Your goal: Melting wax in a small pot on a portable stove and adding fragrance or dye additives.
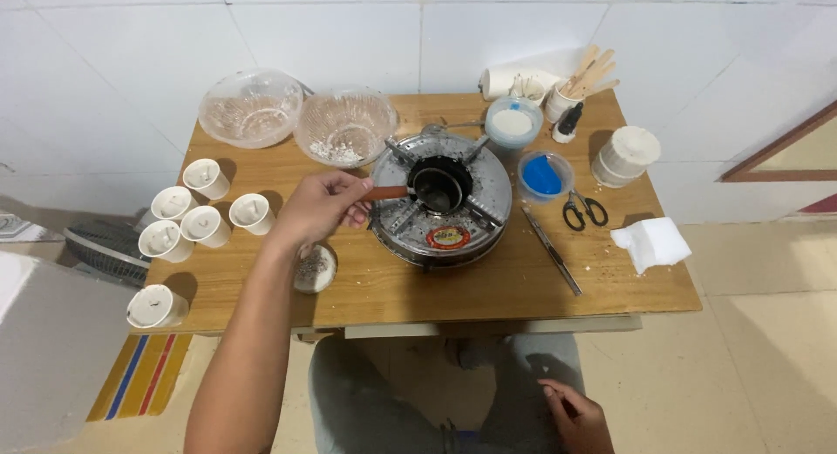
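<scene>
My left hand (321,207) grips the brown handle of a small dark metal pot (438,187) that sits on a round silver gas stove (440,201) in the middle of a small wooden table (514,280). Just under that hand stands a small white cup (315,269) with dark specks inside. My right hand (575,415) rests below the table edge near my knee, fingers loosely curled and holding nothing.
Several white cups with wicks (187,219) stand at the table's left. Two clear bowls (253,107) sit at the back left. On the right are a blue-filled dish (543,175), scissors (584,210), a long metal tool (552,249), a white jar (624,155), wooden sticks (588,72) and tissue (652,242).
</scene>
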